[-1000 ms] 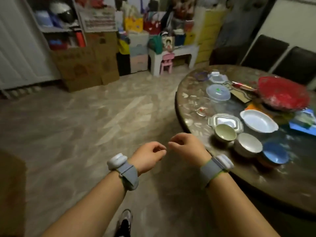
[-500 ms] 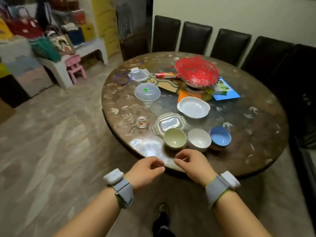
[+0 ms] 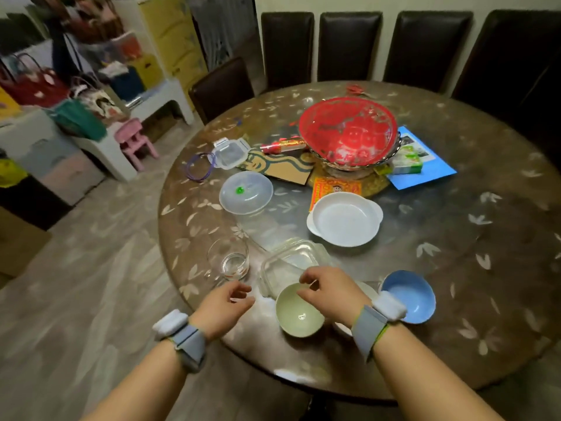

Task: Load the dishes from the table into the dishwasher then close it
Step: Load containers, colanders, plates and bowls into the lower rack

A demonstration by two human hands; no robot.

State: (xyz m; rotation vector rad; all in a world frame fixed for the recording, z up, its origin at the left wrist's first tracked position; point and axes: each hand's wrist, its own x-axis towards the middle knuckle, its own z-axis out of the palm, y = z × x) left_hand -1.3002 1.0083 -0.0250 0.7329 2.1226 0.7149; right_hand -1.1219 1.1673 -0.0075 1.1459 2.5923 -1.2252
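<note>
On the round brown table stand a pale green bowl, a blue bowl, a white two-handled dish, a clear glass container, a drinking glass and a round clear lid. A white bowl is mostly hidden under my right wrist. My right hand hovers over the green bowl's far rim, fingers loosely curled, holding nothing. My left hand hangs just left of the green bowl near the table edge, fingers loosely curled and empty.
A red mesh food cover, a blue booklet, a small clip lid and papers fill the table's far half. Dark chairs line the wall behind. A pink child's chair and storage clutter stand at the left.
The view has swung from the floor to the table and drawn nearer. Both hands moved forward over the table edge, the right one arriving above the green bowl.
</note>
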